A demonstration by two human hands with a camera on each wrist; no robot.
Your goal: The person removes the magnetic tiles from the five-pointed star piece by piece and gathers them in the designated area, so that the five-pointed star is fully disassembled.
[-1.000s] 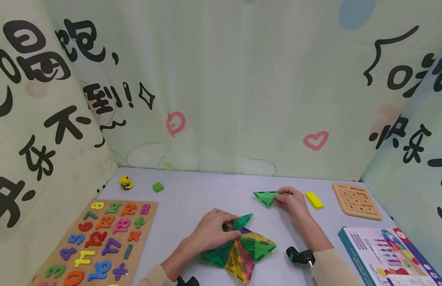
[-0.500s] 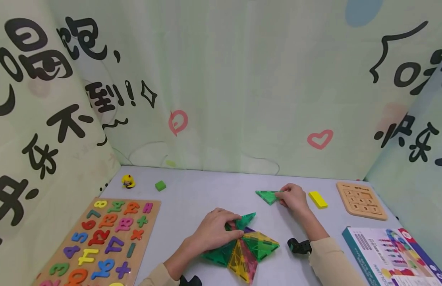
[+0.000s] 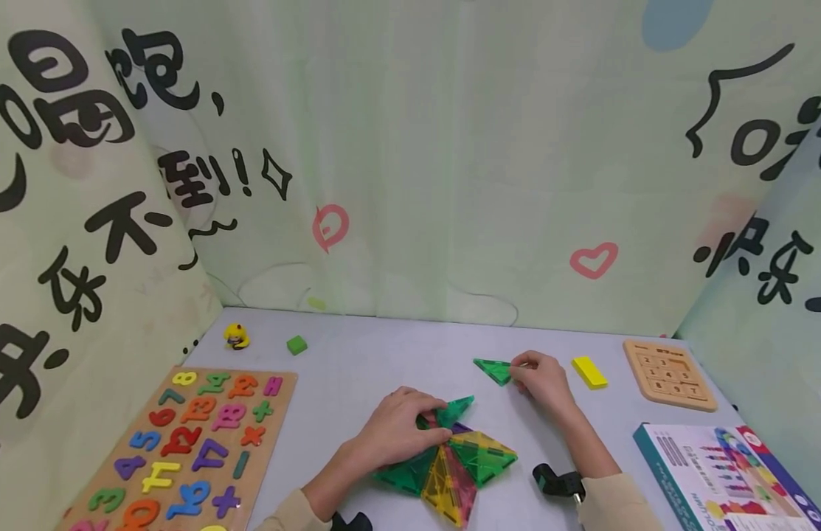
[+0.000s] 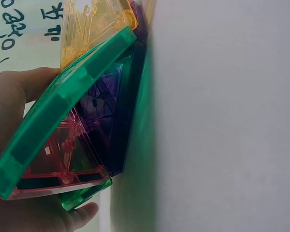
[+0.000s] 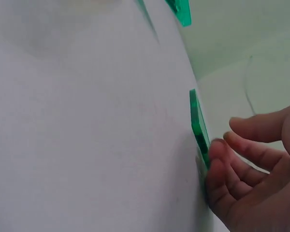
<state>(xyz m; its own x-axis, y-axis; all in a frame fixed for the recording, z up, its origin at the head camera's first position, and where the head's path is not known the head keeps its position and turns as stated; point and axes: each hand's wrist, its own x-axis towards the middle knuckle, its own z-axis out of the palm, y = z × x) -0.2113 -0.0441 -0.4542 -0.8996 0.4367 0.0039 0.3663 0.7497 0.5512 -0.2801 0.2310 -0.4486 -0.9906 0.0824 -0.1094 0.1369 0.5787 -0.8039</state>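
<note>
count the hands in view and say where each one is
2: the left hand on the tile build, and the right hand at the loose green tile. Neither is hidden.

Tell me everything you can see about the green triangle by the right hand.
The green triangle looks like translucent plastic with thin edges. One corner points left, another toward the person. It is beyond and apart from the tile cluster. The right hand touches its right end, partly hiding it. Whether it lies flat on the table, I can't tell.
</note>
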